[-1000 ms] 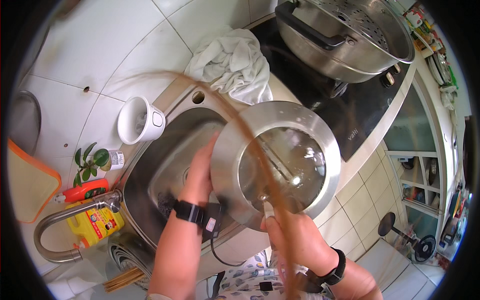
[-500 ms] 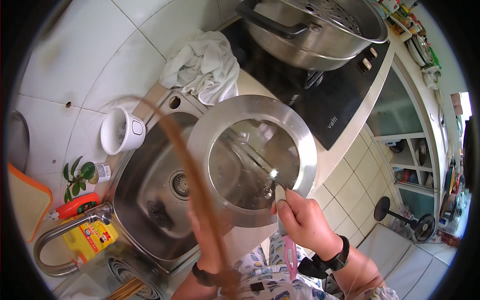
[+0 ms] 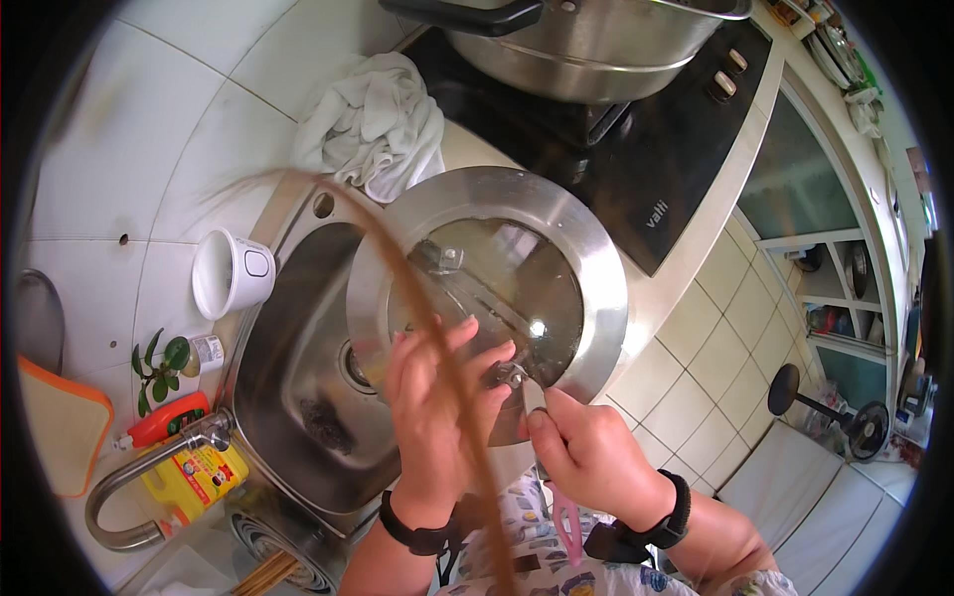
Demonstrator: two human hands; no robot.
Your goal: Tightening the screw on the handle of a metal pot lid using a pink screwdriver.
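Observation:
A round steel-rimmed glass lid (image 3: 601,283) with a diagonal bar handle sits over the sink's right part. My left hand (image 3: 432,417) has its fingers spread over the lid's lower-left glass; whether they press on it is unclear. My right hand (image 3: 586,452) is closed on a metal tool (image 3: 532,395), whose tip is at the bar's lower fitting; a pink loop (image 3: 568,526) shows below that hand. A blurred brown strand crosses the view in front of my left hand and the lid.
The steel sink (image 3: 293,358) has a curved faucet (image 3: 99,497), yellow jug (image 3: 194,482), orange bottle (image 3: 174,417), white cup (image 3: 229,278) and plant (image 3: 164,377) beside it. A white cloth (image 3: 373,124) lies near the black cooktop (image 3: 656,179), which bears a steel pot (image 3: 586,55). Shelves (image 3: 835,298) stand right.
My left hand has moved from the lid's side onto its front with fingers spread. The lid has shifted left in the view. My right hand stays closed at the bar's lower end.

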